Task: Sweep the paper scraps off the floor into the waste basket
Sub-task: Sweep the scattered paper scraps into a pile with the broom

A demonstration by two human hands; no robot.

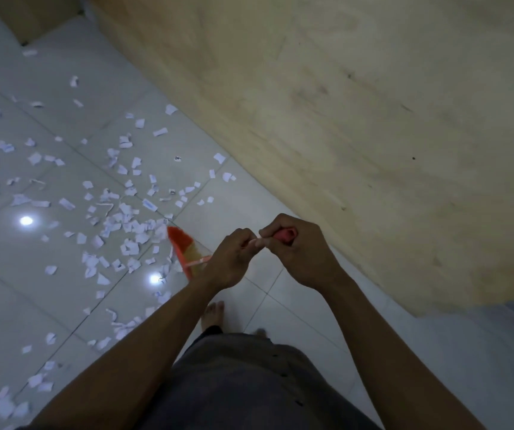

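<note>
Paper scraps (125, 231) lie scattered over the left half of the glossy pale tiled floor (249, 212), thickest in a loose heap just left of the broom head (179, 245) and thinning out toward the far left and lower left edges. The orange bristles of the broom head touch the near edge of that heap; they are blurred, so their exact outline is hard to make out.

Both forearms reach up from the bottom of the head view and meet near the middle. The left hand (234, 262) sits lower on the broom handle (257, 242), its fingers curled tightly round the shaft with the knuckles toward the camera. The right hand (296, 252) grips the top of the handle just beside it, fingers and thumb wrapped round the red end cap (285, 234). Only a short pale stretch of handle shows between the two fists; the rest of the shaft is hidden behind the left hand and wrist.

A bare foot (214, 313) stands on the tiles below the left wrist, partly cut off by the grey garment (234, 383) at the person's waist. A second foot is barely visible to its right. A light wooden panel (373, 119) fills the upper right. Two bright lamp reflections (26, 220) glint on the floor among the scraps.
</note>
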